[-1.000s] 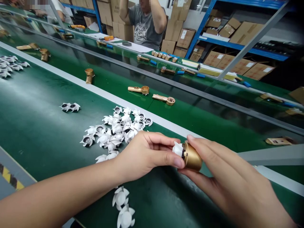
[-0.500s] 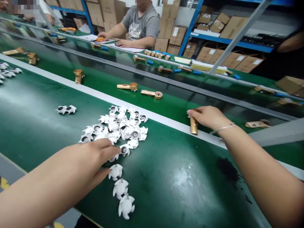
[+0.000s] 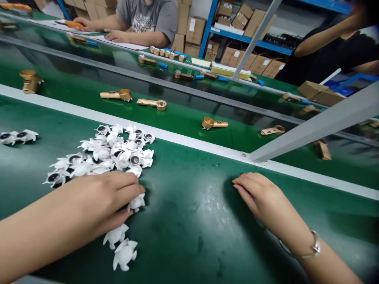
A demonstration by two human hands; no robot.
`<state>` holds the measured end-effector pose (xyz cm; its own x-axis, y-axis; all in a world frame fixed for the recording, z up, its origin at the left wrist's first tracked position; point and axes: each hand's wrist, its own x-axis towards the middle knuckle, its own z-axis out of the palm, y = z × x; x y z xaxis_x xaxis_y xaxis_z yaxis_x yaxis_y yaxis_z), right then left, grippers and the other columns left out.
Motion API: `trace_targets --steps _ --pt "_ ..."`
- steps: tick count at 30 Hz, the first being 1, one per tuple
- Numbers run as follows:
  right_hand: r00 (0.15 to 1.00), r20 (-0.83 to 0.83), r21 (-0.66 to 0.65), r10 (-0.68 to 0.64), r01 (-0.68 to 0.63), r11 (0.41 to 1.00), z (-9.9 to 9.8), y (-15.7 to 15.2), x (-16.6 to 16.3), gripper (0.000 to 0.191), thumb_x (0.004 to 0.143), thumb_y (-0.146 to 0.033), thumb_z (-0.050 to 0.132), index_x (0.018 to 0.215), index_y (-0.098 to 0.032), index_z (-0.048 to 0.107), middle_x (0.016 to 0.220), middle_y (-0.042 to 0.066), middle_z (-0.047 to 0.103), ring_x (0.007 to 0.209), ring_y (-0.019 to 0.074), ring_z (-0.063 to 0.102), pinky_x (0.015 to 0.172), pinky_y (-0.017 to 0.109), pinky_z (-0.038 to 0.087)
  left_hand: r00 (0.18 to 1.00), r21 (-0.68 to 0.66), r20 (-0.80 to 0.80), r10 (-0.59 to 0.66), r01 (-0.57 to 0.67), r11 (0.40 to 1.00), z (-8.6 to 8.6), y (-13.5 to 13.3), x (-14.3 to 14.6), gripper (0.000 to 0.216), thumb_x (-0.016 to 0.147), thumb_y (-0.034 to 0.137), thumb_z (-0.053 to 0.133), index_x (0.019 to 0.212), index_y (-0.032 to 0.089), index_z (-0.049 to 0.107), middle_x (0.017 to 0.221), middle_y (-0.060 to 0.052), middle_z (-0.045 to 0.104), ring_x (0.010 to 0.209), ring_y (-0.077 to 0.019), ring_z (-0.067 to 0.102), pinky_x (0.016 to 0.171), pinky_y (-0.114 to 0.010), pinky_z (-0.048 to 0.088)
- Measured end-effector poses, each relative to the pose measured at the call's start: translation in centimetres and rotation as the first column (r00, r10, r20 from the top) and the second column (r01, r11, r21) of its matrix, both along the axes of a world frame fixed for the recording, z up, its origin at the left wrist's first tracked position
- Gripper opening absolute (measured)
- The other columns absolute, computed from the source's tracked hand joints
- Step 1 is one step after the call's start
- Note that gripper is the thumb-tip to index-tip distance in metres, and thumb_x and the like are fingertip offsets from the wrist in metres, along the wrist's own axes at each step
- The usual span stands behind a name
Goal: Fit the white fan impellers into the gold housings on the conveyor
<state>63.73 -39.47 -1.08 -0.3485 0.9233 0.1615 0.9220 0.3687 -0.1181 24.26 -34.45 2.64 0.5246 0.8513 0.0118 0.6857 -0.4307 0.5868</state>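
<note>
My left hand (image 3: 109, 197) is closed at the near edge of a pile of white fan blades (image 3: 109, 152), thumb and fingers around one white fan blade (image 3: 136, 202). Part of that blade is hidden behind the fingers. Just below lie two more loose fan blades, the nearer fan blade (image 3: 125, 254) flat side up. To the right, low over the green table, my right hand (image 3: 257, 195) has its fingertips and thumb drawn together, with nothing visible between them. Beyond the white strip, a gold handheld-fan housing (image 3: 214, 123) lies on the green belt, apart from that hand.
More gold housings (image 3: 152, 103) lie along the belt (image 3: 183, 118). A slanted grey post (image 3: 314, 122) rises from the white strip (image 3: 189, 140) at right. Across the line sits a person in a grey shirt (image 3: 148, 19); another person's arm shows at upper right.
My right hand has let go of the gold housing, which now lies on the belt, and has come back over the table. My left hand has closed on a fan blade. The view has shifted right.
</note>
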Motion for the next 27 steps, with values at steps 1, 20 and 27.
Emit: trace_targets --steps 1,20,27 --pt "1.000 0.002 0.011 0.014 -0.014 1.000 -0.1 0.0 -0.1 0.021 0.101 -0.021 0.049 0.103 -0.015 0.069 0.102 0.011 0.070 0.093 0.0234 0.066 0.086 0.040 0.054 0.997 0.009 -0.039 -0.066 0.066 0.998 0.8 0.5 0.8 0.023 0.083 0.019 0.066 0.100 0.026 0.079 0.102 -0.002 0.074 0.086 -0.0216 0.065 0.082 -0.026 0.045" --pt "0.741 -0.670 -0.143 0.033 -0.173 0.974 6.6 2.1 -12.5 0.012 0.099 -0.019 0.051 0.089 -0.025 0.056 0.084 -0.003 0.060 0.073 0.0099 0.058 0.063 0.021 0.048 0.513 -0.711 0.704 0.492 0.513 0.481 -0.7 1.6 6.7 0.043 0.073 0.009 0.085 0.113 0.020 0.071 0.083 0.001 0.075 0.074 -0.0085 0.070 0.073 -0.019 0.055" --pt "0.829 -0.552 -0.065 0.092 -0.152 0.986 5.8 3.4 -13.0 0.012 0.097 -0.017 0.052 0.090 -0.026 0.055 0.085 -0.002 0.061 0.071 0.0103 0.060 0.060 0.020 0.049 0.518 -0.709 0.705 0.484 0.510 0.487 -0.5 1.8 5.7 0.047 0.071 0.010 0.087 0.115 0.023 0.074 0.081 0.003 0.076 0.076 -0.0084 0.073 0.079 -0.019 0.057"
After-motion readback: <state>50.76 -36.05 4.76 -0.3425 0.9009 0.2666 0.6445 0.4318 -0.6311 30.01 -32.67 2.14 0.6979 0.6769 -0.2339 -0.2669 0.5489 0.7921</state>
